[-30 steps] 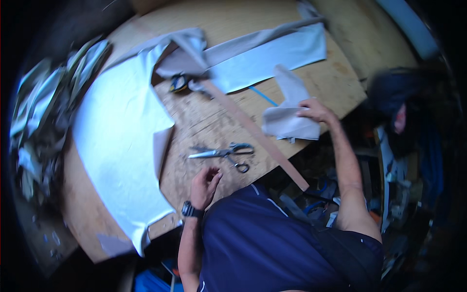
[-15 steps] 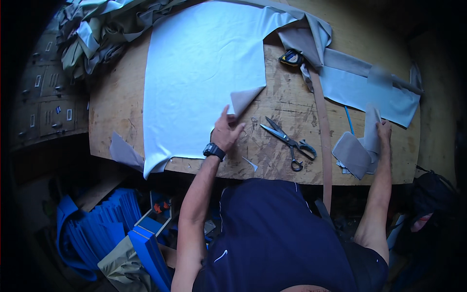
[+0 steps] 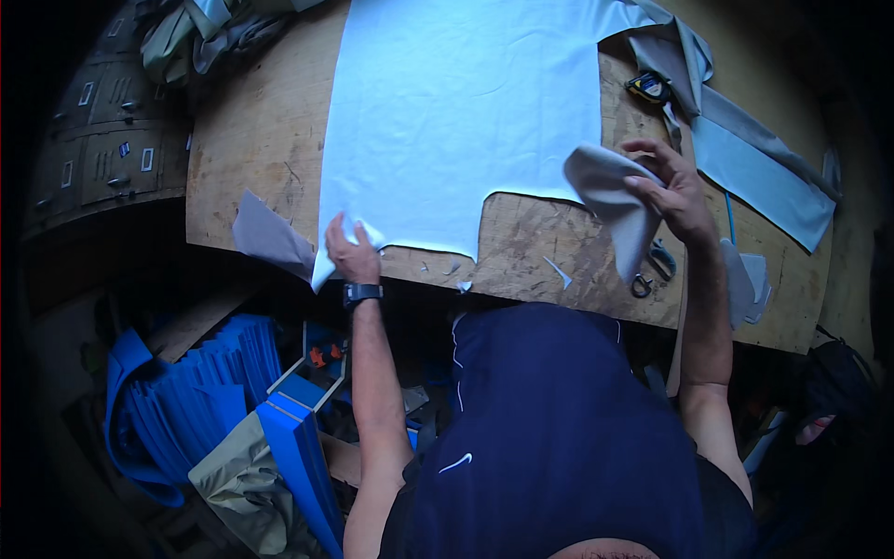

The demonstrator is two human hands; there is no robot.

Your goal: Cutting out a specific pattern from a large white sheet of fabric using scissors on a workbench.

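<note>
A large pale blue-white fabric sheet (image 3: pixel 447 130) lies across the wooden table, with a notch cut into its near right side. At its near left corner, my left hand (image 3: pixel 354 256) has its fingers closed on the edge, where a small bit of cloth is turned up. My right hand (image 3: pixel 680 196) holds up a grey fabric piece (image 3: pixel 610 191) between thumb and fingers, to the right of the notch. Below that piece, scissor handles (image 3: pixel 662 261) show; the blades are hidden behind it.
Grey fabric pieces (image 3: pixel 740 284) and a blue stick (image 3: pixel 729 219) lie at the right, near a tape measure (image 3: pixel 649 88) and a folded fabric strip (image 3: pixel 764 177). A grey scrap (image 3: pixel 270 233) rests at the left edge. Blue foam sheets (image 3: pixel 209 373) stand below the table.
My right hand has brought the grey piece leftward from the table's right side. The left hand has gone from the folded-over notch corner to the sheet's near left corner; that fold now lies flat.
</note>
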